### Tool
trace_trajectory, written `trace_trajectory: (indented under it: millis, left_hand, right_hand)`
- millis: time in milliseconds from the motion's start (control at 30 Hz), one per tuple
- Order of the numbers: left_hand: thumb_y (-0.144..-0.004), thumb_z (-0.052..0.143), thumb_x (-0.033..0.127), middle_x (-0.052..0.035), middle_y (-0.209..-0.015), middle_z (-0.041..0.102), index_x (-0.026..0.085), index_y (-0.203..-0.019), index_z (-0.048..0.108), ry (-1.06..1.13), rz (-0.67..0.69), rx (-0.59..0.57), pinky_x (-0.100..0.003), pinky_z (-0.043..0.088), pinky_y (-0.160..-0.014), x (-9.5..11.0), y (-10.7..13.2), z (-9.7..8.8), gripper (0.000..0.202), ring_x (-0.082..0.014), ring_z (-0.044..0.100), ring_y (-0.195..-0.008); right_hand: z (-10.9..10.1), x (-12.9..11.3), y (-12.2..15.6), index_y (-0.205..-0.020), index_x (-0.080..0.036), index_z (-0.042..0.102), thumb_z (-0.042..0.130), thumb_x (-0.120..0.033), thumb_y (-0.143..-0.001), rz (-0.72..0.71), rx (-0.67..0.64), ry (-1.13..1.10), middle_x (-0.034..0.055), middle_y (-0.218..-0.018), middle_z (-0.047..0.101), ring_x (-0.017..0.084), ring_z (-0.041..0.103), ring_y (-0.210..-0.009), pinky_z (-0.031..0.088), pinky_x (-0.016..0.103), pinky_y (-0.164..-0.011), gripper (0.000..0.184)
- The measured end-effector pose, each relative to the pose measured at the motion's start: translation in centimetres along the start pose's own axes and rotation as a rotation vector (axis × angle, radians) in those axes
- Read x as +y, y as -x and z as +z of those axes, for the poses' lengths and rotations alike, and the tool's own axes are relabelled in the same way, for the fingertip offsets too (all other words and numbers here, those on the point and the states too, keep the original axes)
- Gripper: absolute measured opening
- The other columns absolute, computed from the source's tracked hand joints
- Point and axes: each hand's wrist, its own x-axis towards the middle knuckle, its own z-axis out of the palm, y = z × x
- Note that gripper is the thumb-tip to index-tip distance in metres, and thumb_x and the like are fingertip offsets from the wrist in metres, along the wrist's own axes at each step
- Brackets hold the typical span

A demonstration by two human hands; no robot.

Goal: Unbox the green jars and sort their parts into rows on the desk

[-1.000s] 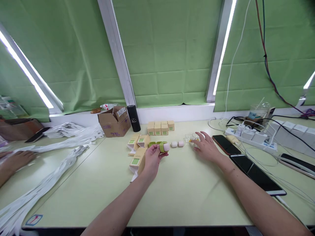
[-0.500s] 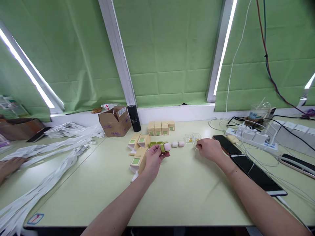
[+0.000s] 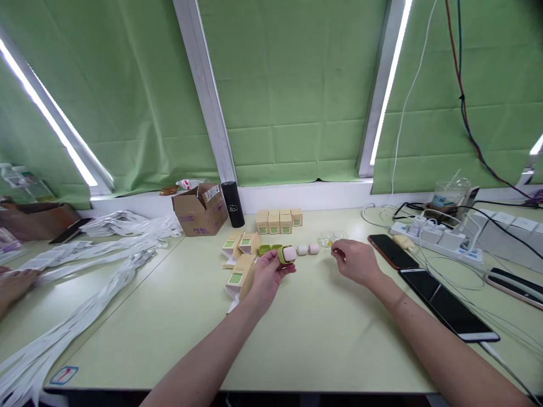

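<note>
Loosening my left fingers (image 3: 287,271) could drop the green-edged block (image 3: 289,254) they grip; whether my bunched right fingers (image 3: 340,249) hold anything, I cannot tell

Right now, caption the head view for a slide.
Left hand holds green casing around pale block; right hand near clear containers.

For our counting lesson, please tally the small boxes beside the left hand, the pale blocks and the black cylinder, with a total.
Small boxes beside the left hand: 3
Pale blocks, one of them held: 3
Black cylinder: 1
Total: 7
</note>
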Motion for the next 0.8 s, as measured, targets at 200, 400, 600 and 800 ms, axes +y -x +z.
trace_trajectory:
  millis: [200,400,600,800]
  left_hand:
    - [-0.076,0.088,0.029,-0.0067,-0.080,0.071,0.015,-0.089,0.064,-0.004,-0.049,-0.116,-0.026,0.050,-0.055,0.0,0.5,0.4,0.031,-0.0127,0.064,-0.059]
    - [-0.074,0.090,0.029,-0.0009,-0.075,0.064,0.015,-0.086,0.066,-0.008,-0.101,-0.170,-0.023,0.039,-0.054,0.2,0.7,0.8,0.030,-0.0088,0.056,-0.058]
    - [-0.080,0.083,0.032,-0.0037,-0.086,0.068,0.017,-0.090,0.069,-0.161,0.017,-0.146,-0.026,0.044,-0.063,0.1,0.9,1.4,0.023,-0.0124,0.057,-0.067]
    - [-0.082,0.078,0.019,-0.0080,-0.110,0.069,0.023,-0.115,0.062,-0.412,0.406,0.028,-0.031,0.048,-0.088,0.4,1.0,1.1,0.037,-0.0221,0.062,-0.106]
  right_hand:
    - [1.7,-5.9,1.4,-0.134,-0.029,0.057,0.068,-0.035,-0.091,-0.228,0.131,-0.675,0.0094,-0.125,0.069,0.029,0.064,-0.113,0.057,0.045,-0.089,0.044]
    - [2.4,-8.7,1.5,-0.130,-0.030,0.056,0.072,-0.028,-0.088,-0.188,0.073,-0.927,0.0077,-0.131,0.065,0.027,0.062,-0.118,0.055,0.048,-0.098,0.045]
    - [1.8,-8.5,1.0,-0.120,-0.030,0.062,0.076,-0.028,-0.084,-0.128,0.089,-1.034,0.0037,-0.121,0.069,0.025,0.064,-0.112,0.052,0.045,-0.099,0.038]
    - [1.2,-8.8,-0.7,-0.110,-0.026,0.065,0.080,-0.028,-0.077,-0.026,0.067,-1.151,0.0024,-0.112,0.071,0.022,0.066,-0.101,0.051,0.042,-0.095,0.036]
